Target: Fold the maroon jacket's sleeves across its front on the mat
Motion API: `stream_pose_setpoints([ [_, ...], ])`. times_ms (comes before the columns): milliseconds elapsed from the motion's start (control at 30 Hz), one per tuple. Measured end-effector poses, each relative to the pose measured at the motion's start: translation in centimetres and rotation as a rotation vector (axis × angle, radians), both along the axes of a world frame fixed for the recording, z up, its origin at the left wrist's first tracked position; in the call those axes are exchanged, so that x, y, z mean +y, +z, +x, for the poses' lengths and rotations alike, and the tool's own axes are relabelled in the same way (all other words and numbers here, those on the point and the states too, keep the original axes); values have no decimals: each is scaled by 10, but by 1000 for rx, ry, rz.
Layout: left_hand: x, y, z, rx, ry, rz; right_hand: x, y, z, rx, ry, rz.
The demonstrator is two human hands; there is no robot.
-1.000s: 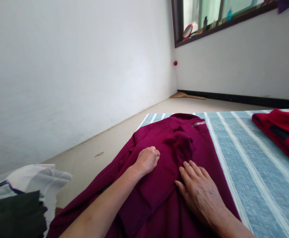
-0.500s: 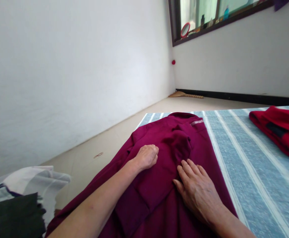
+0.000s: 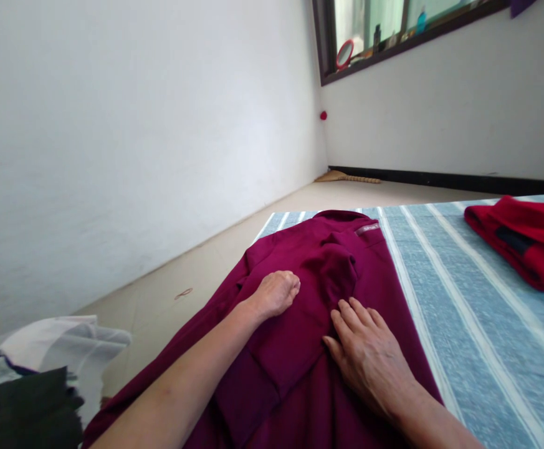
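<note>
A maroon long-sleeved jacket (image 3: 300,355) lies spread in front of me, one sleeve folded across its body and a small pale label near the far end. On the folded part rests my left hand (image 3: 278,293), curled into a fist. Its fingertips are hidden, so whether cloth is caught in them cannot be seen. My right hand (image 3: 369,355) lies flat on the jacket to the right of the fist, fingers stretched out and touching the sleeve's edge.
Beneath the jacket is a blue-and-white striped sheet (image 3: 468,287). A folded red garment (image 3: 528,240) lies at right. Dark green cloth (image 3: 23,408) and pale checked cloth (image 3: 66,340) are at lower left. A hand broom (image 3: 346,177) lies by the far wall.
Both hands stay almost in place on the jacket. The whole view has shifted slightly; the jacket's folds look nearly the same.
</note>
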State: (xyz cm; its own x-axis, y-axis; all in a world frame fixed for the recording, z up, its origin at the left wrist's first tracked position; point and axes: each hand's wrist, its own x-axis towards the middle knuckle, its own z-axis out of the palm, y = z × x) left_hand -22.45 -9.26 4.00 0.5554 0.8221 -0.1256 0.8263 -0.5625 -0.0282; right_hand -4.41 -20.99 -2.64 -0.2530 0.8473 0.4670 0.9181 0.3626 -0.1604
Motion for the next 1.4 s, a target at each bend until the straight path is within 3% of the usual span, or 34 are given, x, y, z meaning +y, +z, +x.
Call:
stream_pose_setpoints([
  [333,0,2,19,273,-118,95,0,-1,0,-4,1,-6],
  [533,8,3,4,119,-12,16,1,-2,0,3,-9,10],
  [800,6,3,-4,-38,22,-82,1,-1,0,3,-6,7],
  [1200,-3,4,17,239,-80,60,0,0,0,3,1,-7],
  [1400,7,3,4,68,21,0,0,1,0,6,6,-18],
])
